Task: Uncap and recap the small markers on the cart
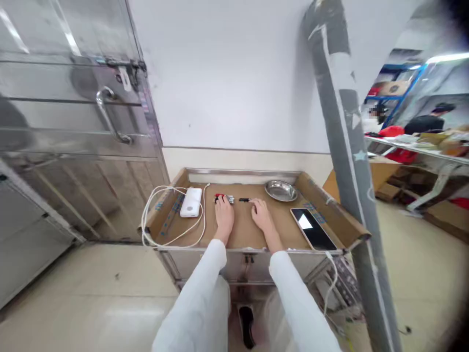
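Both small parts (224,198) by the left hand (223,217) are unclear.

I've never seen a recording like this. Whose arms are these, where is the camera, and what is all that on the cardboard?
The camera sits on a person's head and looks down, so the white-sleeved arms are their own; no machine here. The left hand rests on a small red and silver part. The right hand touches a small black stick-like tool; whether either hand grips is too small to tell. Both lie on a brown cardboard-lined metal tray table. Also there: a white power bank with a white cable, a round steel dish and a black smartphone. Another person sits far right.
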`<state>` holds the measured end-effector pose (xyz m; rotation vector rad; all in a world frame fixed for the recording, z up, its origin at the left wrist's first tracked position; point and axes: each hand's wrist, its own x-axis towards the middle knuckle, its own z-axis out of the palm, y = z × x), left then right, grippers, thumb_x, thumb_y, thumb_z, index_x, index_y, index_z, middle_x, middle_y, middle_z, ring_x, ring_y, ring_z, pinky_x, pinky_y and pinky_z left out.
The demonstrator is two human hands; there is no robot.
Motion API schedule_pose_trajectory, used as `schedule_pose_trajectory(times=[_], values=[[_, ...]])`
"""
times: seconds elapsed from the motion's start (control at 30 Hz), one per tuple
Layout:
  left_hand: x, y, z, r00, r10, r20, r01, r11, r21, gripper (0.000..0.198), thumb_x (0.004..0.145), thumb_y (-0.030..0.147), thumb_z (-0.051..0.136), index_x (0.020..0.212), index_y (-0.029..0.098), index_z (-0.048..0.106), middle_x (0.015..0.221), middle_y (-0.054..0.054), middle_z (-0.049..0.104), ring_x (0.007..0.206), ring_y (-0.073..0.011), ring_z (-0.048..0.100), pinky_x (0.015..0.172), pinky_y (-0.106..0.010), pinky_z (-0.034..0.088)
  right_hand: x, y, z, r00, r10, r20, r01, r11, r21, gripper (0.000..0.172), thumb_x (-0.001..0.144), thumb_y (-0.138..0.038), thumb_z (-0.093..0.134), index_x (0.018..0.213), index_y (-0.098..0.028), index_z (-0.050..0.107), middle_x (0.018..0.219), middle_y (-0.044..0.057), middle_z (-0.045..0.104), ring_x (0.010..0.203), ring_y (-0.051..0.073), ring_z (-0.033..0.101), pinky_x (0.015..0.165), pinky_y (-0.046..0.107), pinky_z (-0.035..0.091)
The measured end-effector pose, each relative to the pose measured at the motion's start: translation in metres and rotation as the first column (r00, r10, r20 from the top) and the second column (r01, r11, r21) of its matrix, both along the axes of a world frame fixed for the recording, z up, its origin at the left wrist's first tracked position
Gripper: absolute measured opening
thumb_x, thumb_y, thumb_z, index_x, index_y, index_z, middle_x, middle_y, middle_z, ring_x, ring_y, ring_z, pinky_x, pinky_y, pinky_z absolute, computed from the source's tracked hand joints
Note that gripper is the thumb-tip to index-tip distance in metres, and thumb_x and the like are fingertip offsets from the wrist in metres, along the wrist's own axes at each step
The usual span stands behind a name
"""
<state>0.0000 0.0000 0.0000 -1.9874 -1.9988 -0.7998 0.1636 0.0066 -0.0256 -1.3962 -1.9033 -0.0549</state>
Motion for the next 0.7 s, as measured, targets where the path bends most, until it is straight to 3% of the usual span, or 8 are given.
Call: schedule_pose_trajectory(times=[0.13, 0.3, 0.37, 0.53, 0.7], values=[[0.000, 0.001, -0.002, 0.996, -0.080, 0.034, 0.079, 0.996, 0.036, 0.031, 0.088, 0.010, 0.037, 0.116, 0.007, 0.048, 0.124, -0.020, 0.051, 0.110, -0.0264, 0.052, 0.089, -0.038, 0.045, -0.001, -0.001, 0.002, 0.999, -0.006, 0.048, 0.007, 1.000, -0.019, 0.038, 0.083, -0.008, 0.037, 0.113, -0.015, 0.060, 0.113, 0.011, 0.057, 0.103, 0.022, 0.048, 0.094, 0.037, 0.041], [0.006, 0.006, -0.006, 0.910, -0.413, -0.032, 0.414, 0.910, 0.005, 0.031, 0.086, 0.009, 0.040, 0.115, 0.013, 0.049, 0.120, -0.013, 0.054, 0.111, -0.0231, 0.051, 0.093, -0.036, 0.042, -0.005, -0.007, 0.008, 0.988, -0.019, 0.150, 0.029, 0.998, -0.060, 0.045, 0.083, -0.009, 0.040, 0.123, -0.021, 0.057, 0.119, 0.011, 0.052, 0.104, 0.022, 0.047, 0.094, 0.037, 0.040], [0.008, 0.007, -0.007, 0.879, -0.475, -0.043, 0.475, 0.880, -0.016, 0.032, 0.086, 0.011, 0.040, 0.117, 0.015, 0.049, 0.120, -0.011, 0.054, 0.111, -0.0229, 0.050, 0.094, -0.037, 0.040, -0.007, -0.009, 0.010, 0.982, -0.041, 0.184, 0.057, 0.995, -0.080, 0.045, 0.085, -0.012, 0.040, 0.126, -0.023, 0.055, 0.123, 0.011, 0.050, 0.106, 0.023, 0.046, 0.095, 0.037, 0.039], [0.011, 0.008, -0.008, 0.898, -0.435, -0.062, 0.433, 0.900, -0.043, 0.027, 0.088, 0.013, 0.039, 0.112, 0.014, 0.051, 0.117, -0.012, 0.055, 0.110, -0.0249, 0.049, 0.095, -0.040, 0.038, -0.010, -0.012, 0.013, 0.971, -0.083, 0.226, 0.112, 0.986, -0.122, 0.045, 0.088, -0.016, 0.040, 0.130, -0.027, 0.052, 0.128, 0.011, 0.047, 0.111, 0.024, 0.044, 0.095, 0.038, 0.039], [0.011, 0.008, -0.010, 0.913, -0.397, -0.095, 0.395, 0.918, -0.038, 0.019, 0.091, 0.016, 0.039, 0.101, 0.015, 0.055, 0.107, -0.010, 0.057, 0.106, -0.0250, 0.050, 0.093, -0.040, 0.038, -0.010, -0.012, 0.014, 0.978, -0.072, 0.197, 0.094, 0.990, -0.103, 0.038, 0.087, -0.015, 0.041, 0.120, -0.026, 0.059, 0.122, 0.008, 0.051, 0.107, 0.022, 0.045, 0.095, 0.035, 0.038]])
